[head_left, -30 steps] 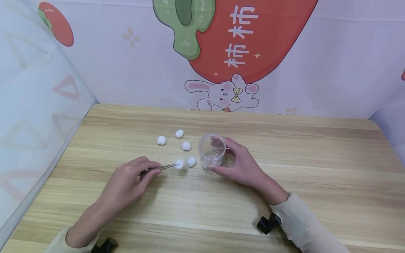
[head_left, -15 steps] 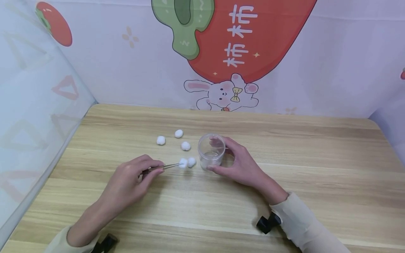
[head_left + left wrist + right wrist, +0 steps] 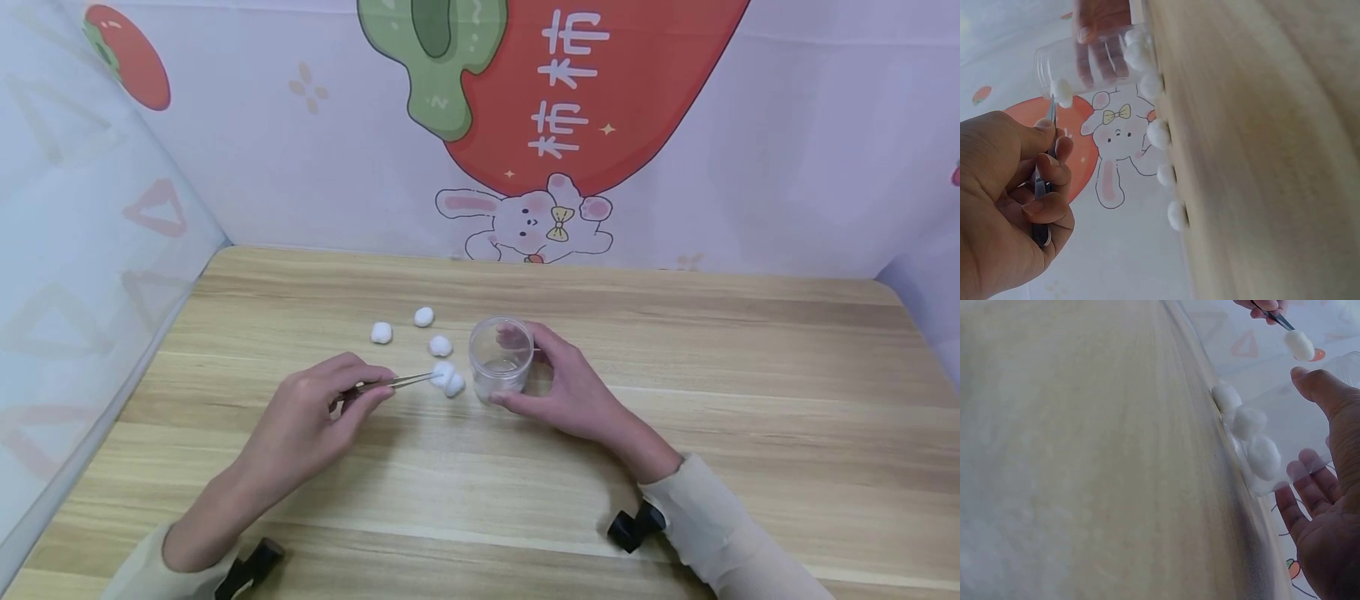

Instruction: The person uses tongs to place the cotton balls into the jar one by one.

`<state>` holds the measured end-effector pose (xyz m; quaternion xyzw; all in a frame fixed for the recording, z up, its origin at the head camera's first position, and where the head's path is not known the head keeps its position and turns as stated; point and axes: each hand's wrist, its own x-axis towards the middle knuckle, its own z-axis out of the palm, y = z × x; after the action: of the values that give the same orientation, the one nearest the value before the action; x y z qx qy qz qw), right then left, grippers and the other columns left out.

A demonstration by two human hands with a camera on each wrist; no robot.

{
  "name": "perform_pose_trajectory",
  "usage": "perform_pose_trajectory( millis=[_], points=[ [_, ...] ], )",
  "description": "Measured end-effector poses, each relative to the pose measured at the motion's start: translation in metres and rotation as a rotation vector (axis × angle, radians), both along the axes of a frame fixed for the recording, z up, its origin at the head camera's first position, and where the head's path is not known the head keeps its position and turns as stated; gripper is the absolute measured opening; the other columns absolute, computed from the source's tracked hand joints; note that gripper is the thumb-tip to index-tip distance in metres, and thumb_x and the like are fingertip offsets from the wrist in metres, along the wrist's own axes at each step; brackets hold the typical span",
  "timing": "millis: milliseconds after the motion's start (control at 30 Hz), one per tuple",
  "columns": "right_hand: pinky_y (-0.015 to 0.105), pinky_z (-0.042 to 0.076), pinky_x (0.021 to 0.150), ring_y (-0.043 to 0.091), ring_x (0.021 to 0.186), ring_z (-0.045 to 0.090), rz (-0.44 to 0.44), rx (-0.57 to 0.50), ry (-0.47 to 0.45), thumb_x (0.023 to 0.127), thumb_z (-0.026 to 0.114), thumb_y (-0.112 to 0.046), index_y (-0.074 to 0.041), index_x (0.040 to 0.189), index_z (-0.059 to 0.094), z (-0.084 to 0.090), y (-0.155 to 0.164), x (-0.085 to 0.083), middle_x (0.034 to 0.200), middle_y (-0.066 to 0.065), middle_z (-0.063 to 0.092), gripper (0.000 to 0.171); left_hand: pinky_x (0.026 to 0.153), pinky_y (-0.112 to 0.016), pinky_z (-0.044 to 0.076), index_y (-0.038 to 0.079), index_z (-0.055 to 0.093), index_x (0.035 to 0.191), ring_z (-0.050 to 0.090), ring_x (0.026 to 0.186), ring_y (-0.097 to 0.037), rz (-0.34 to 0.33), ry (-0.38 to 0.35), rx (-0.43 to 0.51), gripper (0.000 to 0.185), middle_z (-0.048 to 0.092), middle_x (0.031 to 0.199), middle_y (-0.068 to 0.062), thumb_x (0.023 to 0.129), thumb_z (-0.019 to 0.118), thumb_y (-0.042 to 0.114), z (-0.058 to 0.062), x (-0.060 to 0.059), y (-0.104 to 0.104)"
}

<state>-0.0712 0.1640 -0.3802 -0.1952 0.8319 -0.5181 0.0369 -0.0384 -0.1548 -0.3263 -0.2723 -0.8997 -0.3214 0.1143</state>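
My left hand (image 3: 315, 408) pinches metal tweezers (image 3: 401, 382) between thumb and fingers. A white cotton ball (image 3: 1061, 92) is held at their tips, raised off the table to about the height of the cup's rim. In the head view this ball overlaps another cotton ball (image 3: 454, 385) lying left of the cup. My right hand (image 3: 566, 387) grips an upright clear plastic cup (image 3: 501, 354), thumb in front and fingers behind. White balls (image 3: 1264, 457) show through the cup's lower wall in the right wrist view.
Further loose cotton balls lie left of the cup: one at the left (image 3: 381, 332), one farther back (image 3: 423, 317) and one nearer the cup (image 3: 440, 346). The wooden table (image 3: 712, 358) ends at a printed cloth backdrop (image 3: 300, 167). Another cloth hangs along the left side.
The left hand has moved slightly right and away from me, carrying the tweezers and cotton ball up toward the cup. The right hand and the cup have stayed in place.
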Motion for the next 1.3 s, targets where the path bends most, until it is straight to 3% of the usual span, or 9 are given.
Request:
perform_pose_trajectory(
  millis=[733, 1300],
  points=[
    [0.042, 0.056, 0.108, 0.021, 0.132, 0.063, 0.015, -0.002, 0.017, 0.08, 0.094, -0.02, -0.015, 0.146, 0.057, 0.004, -0.001, 0.0, 0.141, 0.005, 0.067, 0.076, 0.057, -0.012, 0.039, 0.014, 0.081, 0.105, 0.048, 0.065, -0.001, -0.034, 0.05, 0.095, 0.02, 0.069, 0.086, 0.01, 0.09, 0.081, 0.001, 0.015, -0.009, 0.016],
    [0.04, 0.056, 0.109, 0.018, 0.131, 0.063, 0.004, 0.02, 0.007, 0.08, 0.094, -0.022, -0.017, 0.145, 0.057, 0.003, -0.001, 0.0, 0.14, 0.001, 0.067, 0.075, 0.055, -0.013, 0.039, 0.012, 0.082, 0.104, 0.047, 0.063, 0.0, -0.023, 0.096, 0.107, 0.02, 0.072, 0.086, 0.009, 0.089, 0.082, -0.001, 0.024, -0.014, 0.018]
  ],
)
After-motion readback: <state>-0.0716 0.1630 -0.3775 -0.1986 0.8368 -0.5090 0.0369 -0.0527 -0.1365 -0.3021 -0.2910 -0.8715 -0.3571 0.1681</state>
